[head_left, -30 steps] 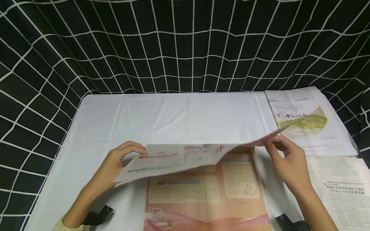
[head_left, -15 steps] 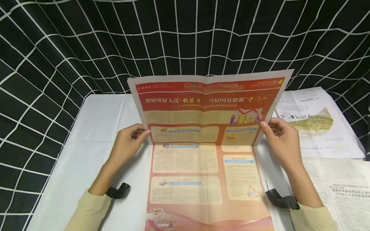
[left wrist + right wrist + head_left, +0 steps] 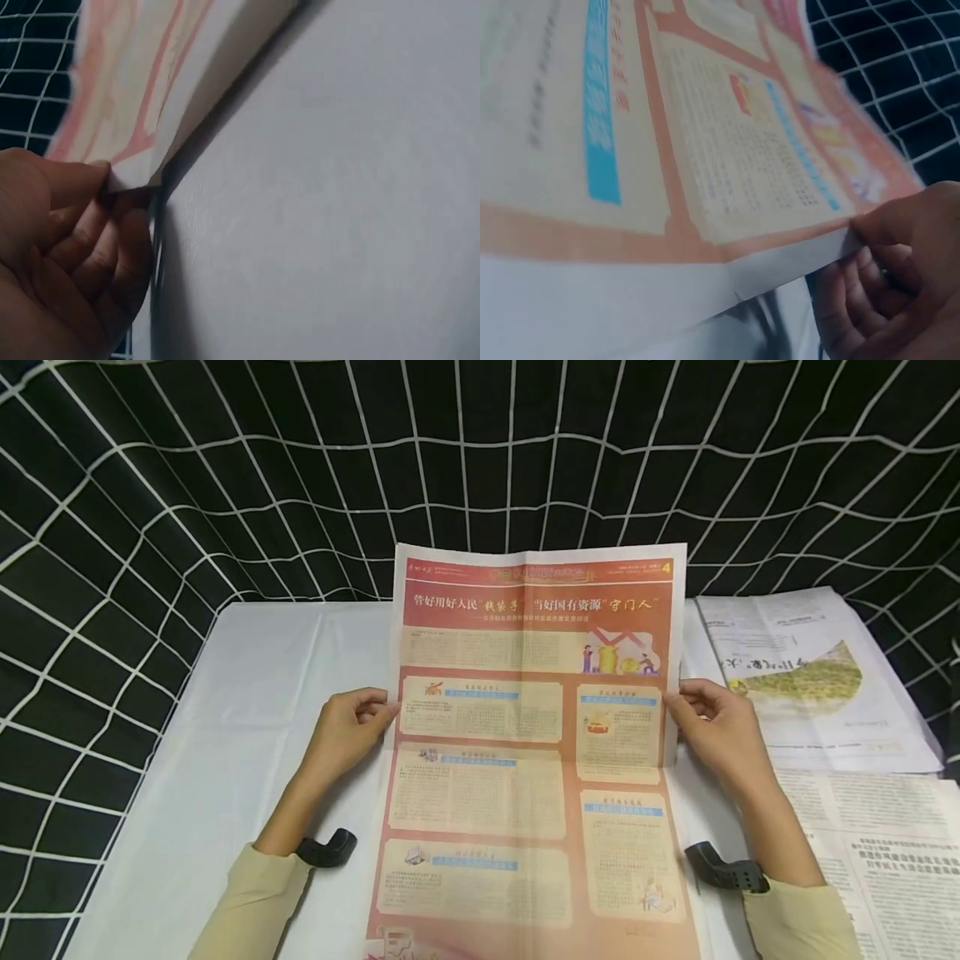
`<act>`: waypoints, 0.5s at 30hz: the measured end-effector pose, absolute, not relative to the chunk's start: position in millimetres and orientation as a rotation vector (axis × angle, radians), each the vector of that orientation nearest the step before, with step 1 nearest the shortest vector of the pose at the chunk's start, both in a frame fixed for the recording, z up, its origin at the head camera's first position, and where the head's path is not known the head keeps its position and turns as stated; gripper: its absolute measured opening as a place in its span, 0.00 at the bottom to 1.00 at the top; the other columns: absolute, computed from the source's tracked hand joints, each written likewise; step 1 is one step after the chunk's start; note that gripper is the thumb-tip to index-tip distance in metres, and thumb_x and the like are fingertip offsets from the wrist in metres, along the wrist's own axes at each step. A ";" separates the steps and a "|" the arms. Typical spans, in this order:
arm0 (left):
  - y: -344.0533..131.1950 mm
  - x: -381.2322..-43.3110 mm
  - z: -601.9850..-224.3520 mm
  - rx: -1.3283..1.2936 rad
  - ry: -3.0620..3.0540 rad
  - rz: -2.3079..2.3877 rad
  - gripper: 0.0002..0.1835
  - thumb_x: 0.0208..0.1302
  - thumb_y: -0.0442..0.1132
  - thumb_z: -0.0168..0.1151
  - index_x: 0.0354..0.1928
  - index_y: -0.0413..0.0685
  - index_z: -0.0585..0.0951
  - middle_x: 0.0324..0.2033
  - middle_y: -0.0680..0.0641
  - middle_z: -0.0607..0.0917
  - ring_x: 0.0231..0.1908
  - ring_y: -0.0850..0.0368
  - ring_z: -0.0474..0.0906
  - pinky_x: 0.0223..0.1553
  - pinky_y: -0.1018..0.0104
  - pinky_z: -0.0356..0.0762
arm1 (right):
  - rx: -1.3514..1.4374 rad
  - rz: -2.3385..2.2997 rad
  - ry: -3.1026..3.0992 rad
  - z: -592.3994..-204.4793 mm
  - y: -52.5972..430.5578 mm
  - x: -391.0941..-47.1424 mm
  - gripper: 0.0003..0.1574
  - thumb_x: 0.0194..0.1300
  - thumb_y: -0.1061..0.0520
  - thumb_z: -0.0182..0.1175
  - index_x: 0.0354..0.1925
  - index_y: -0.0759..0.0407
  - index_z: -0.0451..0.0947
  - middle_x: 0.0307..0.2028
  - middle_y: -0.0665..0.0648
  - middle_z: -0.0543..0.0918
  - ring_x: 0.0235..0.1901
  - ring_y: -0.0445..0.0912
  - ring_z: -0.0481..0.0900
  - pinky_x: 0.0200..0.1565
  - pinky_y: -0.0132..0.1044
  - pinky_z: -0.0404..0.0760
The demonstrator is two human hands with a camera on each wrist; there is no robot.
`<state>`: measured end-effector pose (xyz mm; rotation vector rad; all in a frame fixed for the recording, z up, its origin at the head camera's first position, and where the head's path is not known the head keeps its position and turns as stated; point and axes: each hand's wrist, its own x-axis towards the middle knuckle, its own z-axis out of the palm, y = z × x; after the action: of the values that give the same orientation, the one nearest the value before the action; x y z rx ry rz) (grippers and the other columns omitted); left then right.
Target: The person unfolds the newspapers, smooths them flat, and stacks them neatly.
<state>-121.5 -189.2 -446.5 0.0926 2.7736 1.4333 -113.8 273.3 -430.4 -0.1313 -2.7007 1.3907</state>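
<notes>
A newspaper [image 3: 480, 793] with a red and cream printed page stands before me, its upper part raised and its lower part reaching toward me over the white table. My left hand [image 3: 351, 727] pinches its left edge between thumb and curled fingers, as the left wrist view also shows at the paper's edge [image 3: 135, 169]. On the opposite side my right hand [image 3: 716, 718] pinches the right edge; in the right wrist view the thumb lies on the printed face and the fingers [image 3: 855, 300] curl behind. A crease runs across the page at about hand height.
At the back right lies a white printed sheet [image 3: 810, 727] with a green picture, and nearer me another newspaper [image 3: 877, 852]. A black cloth with white grid lines [image 3: 465, 460] hangs behind the white table [image 3: 247, 693]. Each wrist wears a black band [image 3: 330, 847].
The newspaper's upper part has swung up from drooping over the lower page to standing nearly upright, its red heading facing me. Both hands shifted their hold along its side edges.
</notes>
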 end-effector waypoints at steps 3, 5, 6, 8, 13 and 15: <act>-188.0 -121.8 -448.7 0.070 2.762 1.445 0.17 0.74 0.42 0.67 0.54 0.34 0.87 0.36 0.40 0.91 0.27 0.60 0.75 0.30 0.73 0.72 | -0.138 1.408 -2.734 -433.2 273.8 -113.3 0.27 0.78 0.49 0.62 0.57 0.73 0.81 0.29 0.32 0.80 0.25 0.31 0.80 0.27 0.29 0.83; -187.2 -121.9 -449.2 0.056 2.752 1.448 0.17 0.74 0.43 0.66 0.54 0.35 0.87 0.36 0.40 0.91 0.27 0.60 0.76 0.30 0.73 0.73 | -0.152 1.403 -2.747 -434.6 273.9 -112.9 0.27 0.78 0.47 0.62 0.56 0.71 0.82 0.29 0.34 0.81 0.25 0.32 0.80 0.27 0.30 0.84; -186.9 -121.7 -449.2 0.052 2.749 1.438 0.18 0.75 0.43 0.66 0.55 0.35 0.87 0.37 0.40 0.92 0.28 0.59 0.77 0.31 0.72 0.73 | -0.156 1.390 -2.752 -435.1 274.0 -112.7 0.27 0.77 0.46 0.63 0.55 0.70 0.82 0.29 0.36 0.82 0.24 0.32 0.81 0.26 0.31 0.84; -186.7 -121.1 -448.3 0.056 2.735 1.409 0.19 0.75 0.42 0.64 0.58 0.35 0.85 0.39 0.40 0.92 0.31 0.57 0.81 0.34 0.70 0.76 | -0.170 1.374 -2.765 -436.2 274.1 -112.6 0.27 0.77 0.45 0.63 0.54 0.68 0.83 0.30 0.41 0.83 0.23 0.33 0.80 0.26 0.31 0.84; -188.2 -116.9 -441.3 0.086 2.666 1.278 0.24 0.75 0.42 0.62 0.65 0.33 0.80 0.44 0.41 0.92 0.41 0.53 0.85 0.45 0.65 0.78 | -0.112 1.313 -2.851 -440.7 276.1 -112.6 0.26 0.78 0.50 0.60 0.62 0.70 0.80 0.38 0.59 0.87 0.23 0.32 0.78 0.25 0.30 0.81; -190.1 -115.2 -437.4 0.096 2.618 1.252 0.25 0.74 0.41 0.63 0.66 0.32 0.79 0.44 0.41 0.91 0.39 0.53 0.83 0.44 0.65 0.78 | -0.066 1.283 -2.881 -441.6 276.6 -112.5 0.27 0.77 0.54 0.60 0.65 0.70 0.78 0.41 0.66 0.87 0.23 0.32 0.77 0.25 0.30 0.80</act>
<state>-115.2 -190.1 -437.4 0.0959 2.6176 1.2519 -112.5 276.6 -441.6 -0.0660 -2.8813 1.2829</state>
